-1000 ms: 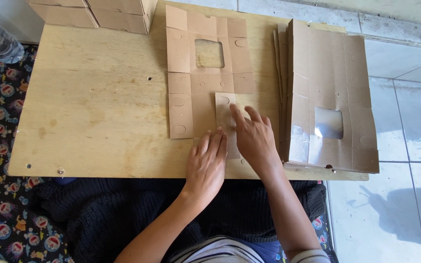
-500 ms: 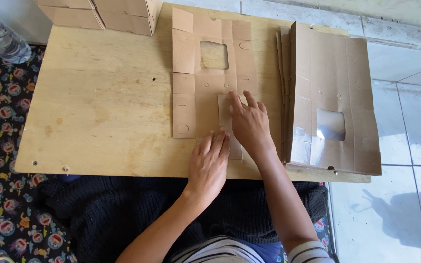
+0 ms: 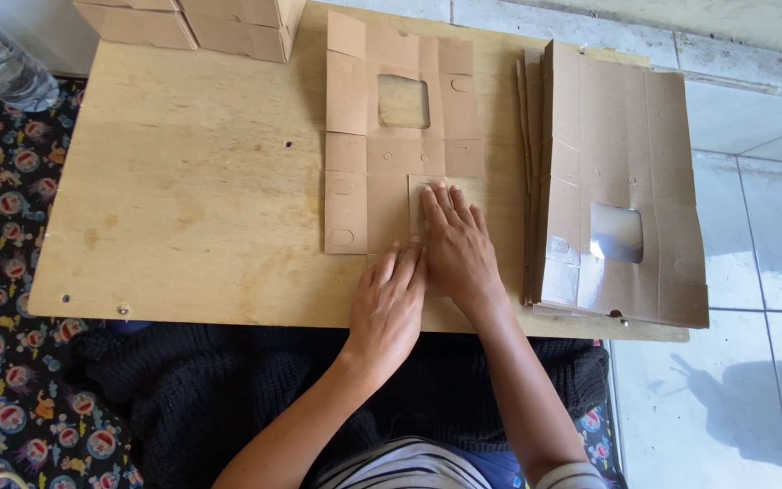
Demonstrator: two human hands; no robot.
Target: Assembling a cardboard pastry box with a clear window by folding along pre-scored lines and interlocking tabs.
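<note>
While both hands press it, brown box blank (image 3: 391, 136) lies flat.

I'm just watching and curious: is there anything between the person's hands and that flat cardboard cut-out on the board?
Nothing visible. Both the left hand and the right hand lie flat, palms down, directly on the near part of the flat cardboard cut-out. The stack of cardboard sheets sits off to the right, apart from them.
</note>
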